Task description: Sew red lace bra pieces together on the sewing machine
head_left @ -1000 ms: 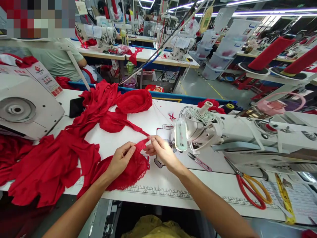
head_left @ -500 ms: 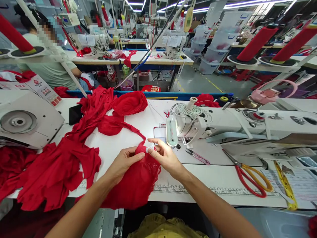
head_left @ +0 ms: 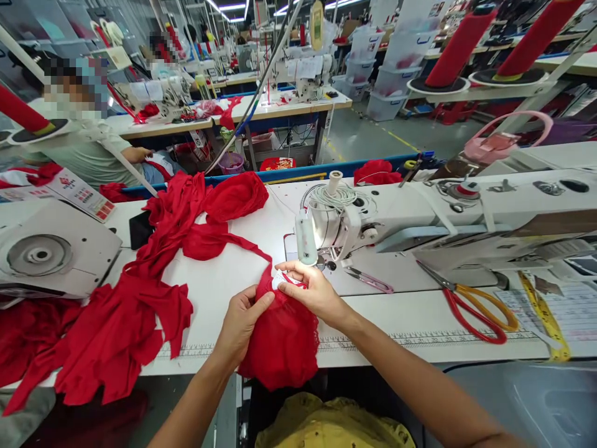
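Head view, only view. Landmark: white sewing machine [head_left: 410, 202]. Red lace piece [head_left: 286, 339] is in both hands, left of the machine's needle end and nearer the wearer, its bottom hanging past the front edge of the white table [head_left: 224, 305]. Left hand [head_left: 242, 317]: thumb and fingers pinch the piece at its upper left side. Right hand [head_left: 314, 289]: thumb and index pinch a white patch [head_left: 280, 279] at the piece's top edge, just beside the machine's needle end; other fingers curled, partly hidden. Red strap [head_left: 249, 244] runs from the hands, away from the machine, to red cups [head_left: 237, 196] farther back on its left. Red fabric heap [head_left: 116, 336] well left of the machine; dark flat object [head_left: 140, 230] beside the fabric, too unclear to name.

In front of the machine, wearer's side: pink snips [head_left: 370, 281], then scissors [head_left: 480, 305] with one red and one orange handle, blades slightly apart, then yellow tape measure [head_left: 545, 317] over printed paper [head_left: 576, 317]. Ruler strip [head_left: 345, 344] along the table edge, same side. Behind the machine, right: two red thread cones, tilted. Far left of it, across the table: person in light green shirt [head_left: 88, 155], seated.
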The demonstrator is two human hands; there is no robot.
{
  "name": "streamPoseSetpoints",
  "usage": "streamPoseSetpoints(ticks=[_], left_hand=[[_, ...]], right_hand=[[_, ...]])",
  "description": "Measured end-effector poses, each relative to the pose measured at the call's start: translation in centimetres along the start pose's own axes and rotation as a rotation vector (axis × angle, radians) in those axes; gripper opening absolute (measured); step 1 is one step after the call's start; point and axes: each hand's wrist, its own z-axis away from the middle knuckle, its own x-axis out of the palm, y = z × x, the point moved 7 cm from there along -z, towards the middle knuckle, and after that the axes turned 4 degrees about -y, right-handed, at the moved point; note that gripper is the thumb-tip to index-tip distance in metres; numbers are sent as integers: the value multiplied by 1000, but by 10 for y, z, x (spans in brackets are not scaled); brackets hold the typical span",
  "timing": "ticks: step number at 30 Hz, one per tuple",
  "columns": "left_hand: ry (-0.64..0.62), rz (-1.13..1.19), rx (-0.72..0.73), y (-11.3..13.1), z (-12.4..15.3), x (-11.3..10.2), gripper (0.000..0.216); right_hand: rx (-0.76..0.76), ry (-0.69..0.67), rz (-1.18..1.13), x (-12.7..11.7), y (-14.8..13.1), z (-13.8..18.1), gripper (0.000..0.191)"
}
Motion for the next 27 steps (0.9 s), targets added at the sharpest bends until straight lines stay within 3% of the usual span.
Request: streamPoseSetpoints(ticks=[18,27], left_hand=[[52,-53,30,-3,0,-3,41],[62,-64,33,-8,-2,-5,33]], right_hand=[[16,-4,-41,-2,10,-1,36],[5,16,84,-5,9,-1,35]])
